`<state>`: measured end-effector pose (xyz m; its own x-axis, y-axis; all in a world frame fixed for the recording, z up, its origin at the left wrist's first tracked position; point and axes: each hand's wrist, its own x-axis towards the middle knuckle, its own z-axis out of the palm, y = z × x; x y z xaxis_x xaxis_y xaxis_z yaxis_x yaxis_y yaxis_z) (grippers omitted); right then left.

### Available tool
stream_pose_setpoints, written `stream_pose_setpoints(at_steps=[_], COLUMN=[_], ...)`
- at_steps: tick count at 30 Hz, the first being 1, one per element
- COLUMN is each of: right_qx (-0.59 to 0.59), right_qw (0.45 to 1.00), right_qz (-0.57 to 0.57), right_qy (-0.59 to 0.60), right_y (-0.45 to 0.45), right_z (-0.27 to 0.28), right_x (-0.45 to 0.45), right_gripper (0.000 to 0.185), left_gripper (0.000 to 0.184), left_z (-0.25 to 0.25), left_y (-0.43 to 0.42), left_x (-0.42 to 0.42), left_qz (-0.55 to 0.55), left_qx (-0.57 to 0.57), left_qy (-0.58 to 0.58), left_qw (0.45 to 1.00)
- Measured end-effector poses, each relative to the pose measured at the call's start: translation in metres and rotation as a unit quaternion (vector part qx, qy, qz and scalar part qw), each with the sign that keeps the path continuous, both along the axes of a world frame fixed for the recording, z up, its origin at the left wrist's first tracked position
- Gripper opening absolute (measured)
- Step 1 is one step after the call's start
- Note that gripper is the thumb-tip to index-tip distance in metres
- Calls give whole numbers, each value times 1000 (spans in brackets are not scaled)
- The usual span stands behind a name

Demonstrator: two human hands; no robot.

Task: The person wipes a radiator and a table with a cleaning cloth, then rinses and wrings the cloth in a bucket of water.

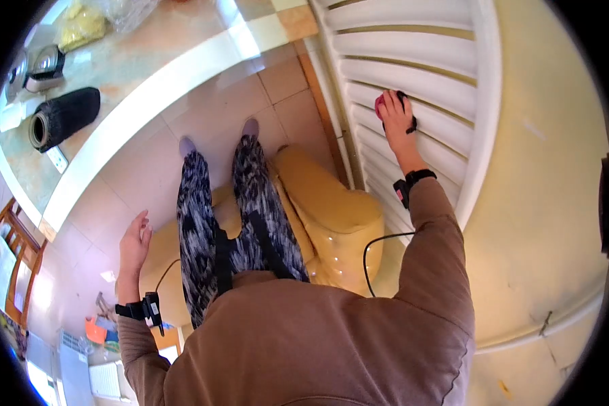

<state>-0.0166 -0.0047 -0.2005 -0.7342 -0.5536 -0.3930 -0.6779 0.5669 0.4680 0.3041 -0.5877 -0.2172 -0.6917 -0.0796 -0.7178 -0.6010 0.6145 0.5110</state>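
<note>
My right hand [396, 116] is stretched out to the white slatted radiator [413, 73] on the wall. Its fingers curve over a small red item [379, 105], mostly hidden under them, which lies against the slats; I cannot make out its kind. Something black is wrapped about this hand, and a black strapped device [406, 186] sits on the wrist. Low beside the yellow seat hangs my left hand [136, 242], with nothing in it and its fingers loosely apart. Another black strapped device [149, 309] is on that wrist.
A marble-patterned counter [162, 40] runs along the upper left, bearing a black cylindrical roll [68, 116] and a yellow bag [82, 26]. The yellow padded seat [338, 203] is right beneath me. A wooden chair [21, 267] stands at far left. Black cables hang near both arms.
</note>
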Motion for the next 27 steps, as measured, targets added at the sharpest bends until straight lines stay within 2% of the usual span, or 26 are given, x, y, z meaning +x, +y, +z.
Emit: stream_pose_setpoints(at_steps=[8,10,14,18,20,23,25,27], right_qx=[131,166,156,176,152,105,103,113], right_qw=[988,983,983,981,985,992,993,992], right_qz=[4,32,23,29,-4,36,33,27], right_qy=[-85,-73,-97,-71,-79,-54,-53,-47], right_y=[-4,-1,6,-5,-25,-20,-22,-24], right_z=[-101,-122,-162,-179,-168,-168,-170,-168], right_x=[-19,-20,-26,-24,-21,-18,-21,-22], right_gripper=[29,32,32,29,30,30,30,30], left_gripper=[39,40,38,37,38,37,37,35], left_z=[-19,-32,-53,-104,-135,-149,-160,-160], left_y=[21,31,55,73,79,108,129,142], left_x=[-20,-28,-70,-108,-133,-177,-204,-228], left_qz=[-31,7,86,178,150,123,219,176], left_qx=[-5,65,197,298,303,315,450,459], left_qy=[-20,-15,-45,33,90,140,167,187], left_qw=[999,998,976,937,937,931,849,850])
